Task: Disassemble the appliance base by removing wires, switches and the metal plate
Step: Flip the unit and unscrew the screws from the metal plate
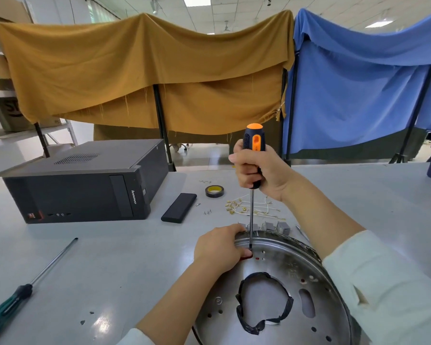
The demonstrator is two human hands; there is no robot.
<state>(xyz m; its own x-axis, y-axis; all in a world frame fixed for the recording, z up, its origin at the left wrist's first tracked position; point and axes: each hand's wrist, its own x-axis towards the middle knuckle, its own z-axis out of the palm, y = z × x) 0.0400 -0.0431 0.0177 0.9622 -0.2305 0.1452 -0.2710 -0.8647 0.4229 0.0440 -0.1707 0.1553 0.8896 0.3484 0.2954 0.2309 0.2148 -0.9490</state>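
My right hand (259, 170) grips the orange-and-black screwdriver (253, 155) upright, tip on the round metal plate (296, 270) at the desk's near edge; my left hand (219, 247) grips its rim. Loose wires (249, 207) and grey switches (275, 226) lie already behind; the plate remains.

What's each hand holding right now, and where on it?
Right hand grips the screwdriver by its orange-black handle, upright. Left hand holds the metal plate at its far rim.
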